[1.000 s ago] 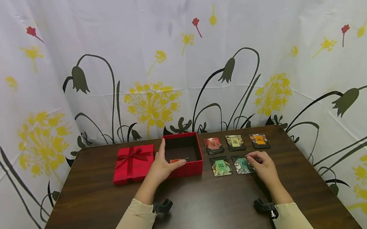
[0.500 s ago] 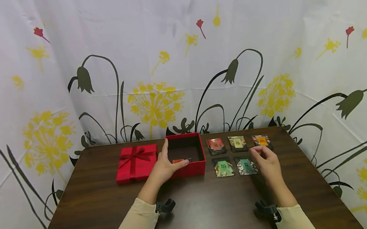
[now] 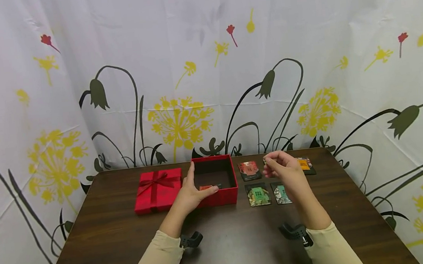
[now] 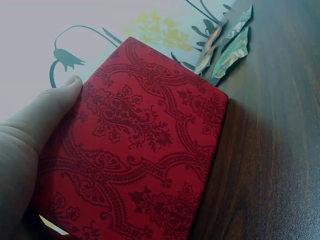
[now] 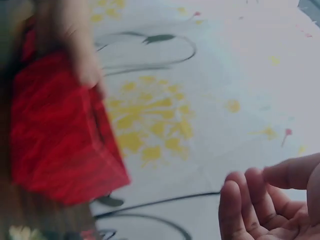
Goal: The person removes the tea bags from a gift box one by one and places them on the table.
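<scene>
My left hand (image 3: 188, 195) grips the near left corner of an open red gift box (image 3: 225, 195), its thumb (image 4: 60, 102) over the front rim. A reddish packet (image 3: 205, 188) shows inside the box. My right hand (image 3: 285, 169) is raised over the flat packets right of the box, fingers loosely bent. The right wrist view shows nothing between its fingers (image 5: 257, 192) and thumb. Beneath and around it lie a red packet (image 3: 250, 170), an orange one (image 3: 304, 164), a green one (image 3: 258, 194) and a teal one (image 3: 280, 193). A pale yellow packet is mostly hidden by the hand.
Left of the box lies its red lid (image 3: 156, 196) with a dark red ribbon bow (image 3: 156, 180). The dark wooden table (image 3: 237, 240) ends at the back against a white floral curtain (image 3: 190, 66).
My right hand has left the teal packet, risen and moved left and away from me over the pale yellow packet. The teal packet stays on the table. My left hand keeps its hold.
</scene>
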Tool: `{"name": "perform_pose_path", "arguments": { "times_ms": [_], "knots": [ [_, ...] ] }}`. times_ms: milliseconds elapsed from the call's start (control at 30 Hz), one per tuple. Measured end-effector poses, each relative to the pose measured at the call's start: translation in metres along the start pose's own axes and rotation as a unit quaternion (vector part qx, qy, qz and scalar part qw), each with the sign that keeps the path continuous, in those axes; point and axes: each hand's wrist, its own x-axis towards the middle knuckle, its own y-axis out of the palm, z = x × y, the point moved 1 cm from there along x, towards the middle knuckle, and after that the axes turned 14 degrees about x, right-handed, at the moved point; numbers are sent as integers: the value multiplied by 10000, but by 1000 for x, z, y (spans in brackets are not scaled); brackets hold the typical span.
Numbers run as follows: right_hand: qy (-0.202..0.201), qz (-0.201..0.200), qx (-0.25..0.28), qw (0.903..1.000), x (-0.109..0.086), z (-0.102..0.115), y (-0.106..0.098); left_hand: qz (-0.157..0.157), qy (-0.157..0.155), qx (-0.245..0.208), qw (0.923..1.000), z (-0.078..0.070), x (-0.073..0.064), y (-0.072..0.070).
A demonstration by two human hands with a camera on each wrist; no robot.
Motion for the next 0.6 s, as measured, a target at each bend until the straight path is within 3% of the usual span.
{"name": "perform_pose_path", "arguments": {
  "times_ms": [167, 600],
  "knots": [
    [90, 145, 307, 9994, 5, 4, 25, -10, -11, -16, 10000, 1, -1, 1],
    [853, 554, 885, 9909, 27, -18, 80, 8, -9, 12, 10000, 1, 1, 1]
  ]
}}
